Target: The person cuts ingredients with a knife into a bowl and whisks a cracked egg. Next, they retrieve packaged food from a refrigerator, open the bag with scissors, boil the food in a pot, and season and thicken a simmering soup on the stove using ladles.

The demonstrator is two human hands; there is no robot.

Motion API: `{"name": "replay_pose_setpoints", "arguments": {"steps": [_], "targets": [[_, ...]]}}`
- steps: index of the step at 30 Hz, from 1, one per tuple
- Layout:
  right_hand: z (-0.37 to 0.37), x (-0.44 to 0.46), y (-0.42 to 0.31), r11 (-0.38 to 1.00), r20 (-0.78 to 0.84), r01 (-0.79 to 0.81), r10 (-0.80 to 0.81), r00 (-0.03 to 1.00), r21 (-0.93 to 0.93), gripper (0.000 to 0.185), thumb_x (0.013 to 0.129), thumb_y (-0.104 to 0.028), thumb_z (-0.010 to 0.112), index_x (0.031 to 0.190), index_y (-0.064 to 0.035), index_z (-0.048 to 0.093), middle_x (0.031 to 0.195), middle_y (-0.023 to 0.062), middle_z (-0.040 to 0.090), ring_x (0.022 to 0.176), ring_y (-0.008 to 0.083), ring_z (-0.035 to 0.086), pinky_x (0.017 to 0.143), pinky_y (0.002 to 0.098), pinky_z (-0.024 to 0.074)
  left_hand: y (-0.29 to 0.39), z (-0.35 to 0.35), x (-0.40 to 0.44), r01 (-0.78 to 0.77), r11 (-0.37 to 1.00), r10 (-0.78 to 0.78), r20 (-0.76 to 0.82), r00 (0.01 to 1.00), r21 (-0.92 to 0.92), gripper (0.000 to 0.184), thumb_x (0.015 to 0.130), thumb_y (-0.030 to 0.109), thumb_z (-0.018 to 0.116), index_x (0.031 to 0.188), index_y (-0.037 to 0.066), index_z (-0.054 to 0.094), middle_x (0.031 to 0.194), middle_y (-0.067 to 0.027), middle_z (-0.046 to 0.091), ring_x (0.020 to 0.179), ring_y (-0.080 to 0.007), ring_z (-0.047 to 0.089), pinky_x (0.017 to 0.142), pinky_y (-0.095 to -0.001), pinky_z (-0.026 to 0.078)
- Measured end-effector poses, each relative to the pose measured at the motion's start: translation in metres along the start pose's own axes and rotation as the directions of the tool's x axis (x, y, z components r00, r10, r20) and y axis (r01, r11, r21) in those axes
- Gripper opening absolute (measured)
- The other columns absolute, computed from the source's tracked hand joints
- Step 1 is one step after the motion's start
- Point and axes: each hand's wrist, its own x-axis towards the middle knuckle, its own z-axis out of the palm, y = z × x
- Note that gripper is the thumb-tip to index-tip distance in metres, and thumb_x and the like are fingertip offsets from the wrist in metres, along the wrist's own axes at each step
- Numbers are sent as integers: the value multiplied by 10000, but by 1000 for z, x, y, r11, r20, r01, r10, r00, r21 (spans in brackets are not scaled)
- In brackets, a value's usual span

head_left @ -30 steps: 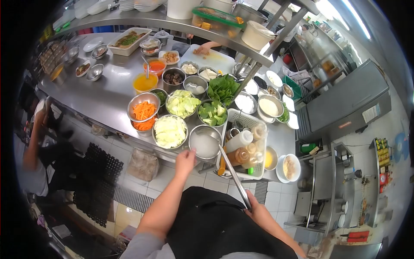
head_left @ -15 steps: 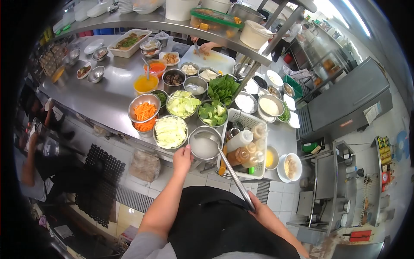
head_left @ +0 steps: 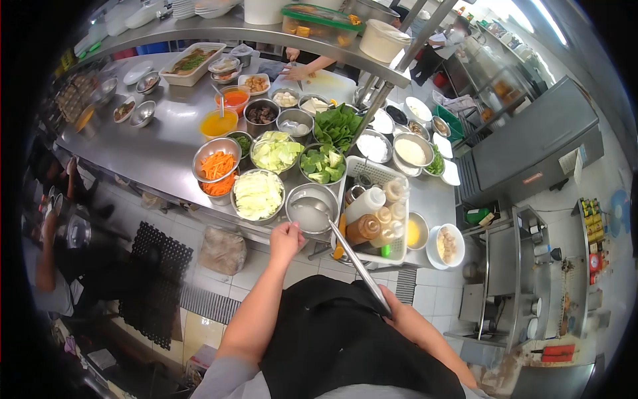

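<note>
My right hand point(head_left: 397, 314) is closed around the end of a long metal ladle point(head_left: 359, 266), in front of my black apron. The ladle's head dips into a steel bowl point(head_left: 290, 214) with whitish, cloudy contents. At the near-left rim of that bowl is my left hand point(head_left: 286, 241), its fingers curled closed; whether they hold anything is hidden. Beside the bowl stand shredded cabbage point(head_left: 258, 194), broccoli point(head_left: 323, 163), cut lettuce point(head_left: 275, 151) and carrot strips point(head_left: 216, 165) in metal bowls. Leafy greens point(head_left: 336, 126) lie farther back.
A white basket of sauce bottles point(head_left: 405, 251) stands right of the steel bowl. Overhead runs a metal shelf point(head_left: 232, 31) with a slanting post. Across the counter, another person's hands point(head_left: 299, 70) work at a white cutting board point(head_left: 332, 83). More people are at left.
My left hand has curled its fingers and turned slightly at the bowl's rim. The ladle's head shows more clearly inside the bowl. The view has shifted a little.
</note>
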Motion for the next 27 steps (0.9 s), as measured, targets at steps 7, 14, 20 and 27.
{"name": "replay_pose_setpoints", "arguments": {"steps": [7, 14, 20, 27], "targets": [[6, -2, 6, 999, -114, 36, -32, 993, 39, 845, 907, -102, 671, 1620, -178, 224, 1068, 306, 699, 1024, 455, 687, 905, 478, 523, -4, 5, -3, -97, 993, 70, -319, 945, -72, 388, 1040, 304, 593, 827, -18, 634, 703, -82, 655, 590, -143, 600, 574, -308, 496], [-1, 12, -18, 975, -113, -36, 12, 994, -220, 840, 901, -90, 632, 1619, -135, 198, 907, 325, 695, 857, 491, 689, 824, 545, 535, 2, 22, -25, 39, 988, -37, 13, 999, -152, 359, 1051, 260, 573, 878, -40, 667, 830, -142, 739, 721, -177, 704, 702, -311, 560], [-9, 7, -16, 984, -34, -42, 36, 999, -172, 856, 904, -77, 645, 1624, -159, 188, 999, 344, 689, 956, 490, 685, 866, 529, 529, -7, 24, -12, 8, 988, -6, 18, 1000, -154, 347, 1056, 228, 561, 864, -43, 660, 831, -145, 748, 736, -173, 717, 677, -307, 548], [2, -1, 10, 992, -90, 96, -103, 991, -85, 820, 904, -101, 641, 1614, -141, 233, 984, 322, 693, 913, 488, 684, 840, 532, 537, 1, 14, -1, -49, 998, 42, -139, 989, -44, 356, 1059, 242, 559, 816, -12, 624, 698, -84, 681, 631, -141, 647, 603, -306, 499]]}}
